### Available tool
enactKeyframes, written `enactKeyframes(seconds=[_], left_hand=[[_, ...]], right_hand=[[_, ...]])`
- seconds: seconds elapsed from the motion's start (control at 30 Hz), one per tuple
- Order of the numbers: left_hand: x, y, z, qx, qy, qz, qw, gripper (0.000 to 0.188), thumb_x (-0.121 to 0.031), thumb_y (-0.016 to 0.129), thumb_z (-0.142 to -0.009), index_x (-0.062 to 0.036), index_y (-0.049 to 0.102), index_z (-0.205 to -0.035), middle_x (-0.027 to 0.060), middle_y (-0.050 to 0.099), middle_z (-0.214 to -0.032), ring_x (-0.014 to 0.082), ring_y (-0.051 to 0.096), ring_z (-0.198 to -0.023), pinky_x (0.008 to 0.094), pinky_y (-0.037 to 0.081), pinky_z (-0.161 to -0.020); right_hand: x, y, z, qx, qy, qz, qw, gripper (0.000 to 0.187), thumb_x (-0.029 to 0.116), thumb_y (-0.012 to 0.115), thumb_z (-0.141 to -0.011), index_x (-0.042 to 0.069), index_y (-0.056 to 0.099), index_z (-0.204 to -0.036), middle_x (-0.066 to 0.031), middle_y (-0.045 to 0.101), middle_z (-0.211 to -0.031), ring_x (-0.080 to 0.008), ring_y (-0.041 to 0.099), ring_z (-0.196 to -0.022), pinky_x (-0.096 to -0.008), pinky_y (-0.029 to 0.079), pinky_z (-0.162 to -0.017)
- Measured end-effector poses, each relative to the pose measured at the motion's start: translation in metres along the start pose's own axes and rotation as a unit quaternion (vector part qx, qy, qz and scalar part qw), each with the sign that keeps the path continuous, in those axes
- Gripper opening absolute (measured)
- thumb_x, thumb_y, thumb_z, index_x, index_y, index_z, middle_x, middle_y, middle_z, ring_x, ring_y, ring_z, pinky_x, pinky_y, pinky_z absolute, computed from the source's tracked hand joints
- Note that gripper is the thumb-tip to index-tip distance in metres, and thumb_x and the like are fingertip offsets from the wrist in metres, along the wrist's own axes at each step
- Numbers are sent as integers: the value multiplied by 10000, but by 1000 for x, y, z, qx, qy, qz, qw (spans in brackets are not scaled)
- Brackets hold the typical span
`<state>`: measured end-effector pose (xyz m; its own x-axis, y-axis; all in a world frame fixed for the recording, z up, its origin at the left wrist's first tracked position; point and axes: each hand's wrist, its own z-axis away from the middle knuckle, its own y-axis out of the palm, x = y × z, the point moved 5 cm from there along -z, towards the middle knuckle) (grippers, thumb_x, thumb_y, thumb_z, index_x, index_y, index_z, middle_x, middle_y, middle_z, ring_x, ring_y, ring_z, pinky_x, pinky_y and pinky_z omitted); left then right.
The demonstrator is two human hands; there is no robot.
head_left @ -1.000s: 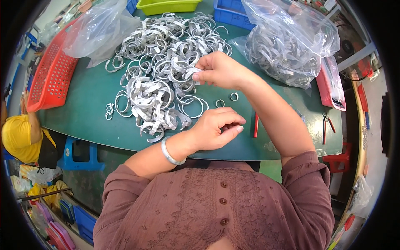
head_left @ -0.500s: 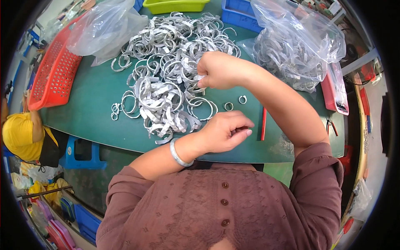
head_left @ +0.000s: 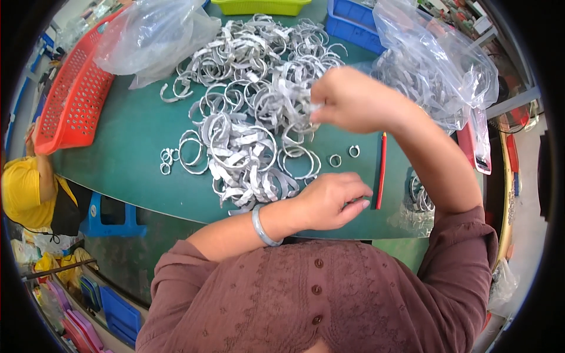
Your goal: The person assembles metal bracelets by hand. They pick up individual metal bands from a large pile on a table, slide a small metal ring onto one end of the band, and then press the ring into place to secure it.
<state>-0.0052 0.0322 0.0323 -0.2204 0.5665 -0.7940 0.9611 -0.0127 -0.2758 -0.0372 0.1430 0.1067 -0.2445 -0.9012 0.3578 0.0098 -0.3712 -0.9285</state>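
My right hand (head_left: 352,101) is closed in a pinch at the right side of a heap of silver-white open bangles (head_left: 244,144). A pale silver bangle (head_left: 316,108) shows at its fingertips, mostly hidden and slightly blurred. My left hand (head_left: 336,201) rests near the table's front edge, just right of the heap's near end. Its fingers are loosely bent, the thumb stands apart from the forefinger, and nothing shows between them. Past its fingertips lie two small rings (head_left: 335,160) and a red pen-like stick (head_left: 381,170). Several more small rings (head_left: 167,159) sit left of the heap.
A red perforated basket (head_left: 76,112) and a clear plastic bag (head_left: 156,44) stand at the left. Green (head_left: 262,7) and blue trays (head_left: 353,23) are at the back. A clear bag of bangles (head_left: 412,82) lies far right. Rings (head_left: 421,194) lie by my right forearm. A person in yellow (head_left: 26,188) is at left.
My right hand has drawn back slightly from the heap, toward the right. My left hand stays by the front edge. The whole view has shifted a little, uncovering rings beside my right forearm.
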Motion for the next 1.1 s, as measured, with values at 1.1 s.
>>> enactKeyframes(seconds=[1.1], left_hand=[[32, -4, 0, -211, -188, 262, 923, 331, -79, 518, -851, 10, 404, -1148, 108, 528, -1031, 170, 555, -878, 283, 478, -729]], right_hand=[[-30, 29, 113, -221, 102, -397, 885, 400, -4, 535, -788, -64, 406, -1162, -61, 590, -698, -96, 552, -616, -228, 448, -546]])
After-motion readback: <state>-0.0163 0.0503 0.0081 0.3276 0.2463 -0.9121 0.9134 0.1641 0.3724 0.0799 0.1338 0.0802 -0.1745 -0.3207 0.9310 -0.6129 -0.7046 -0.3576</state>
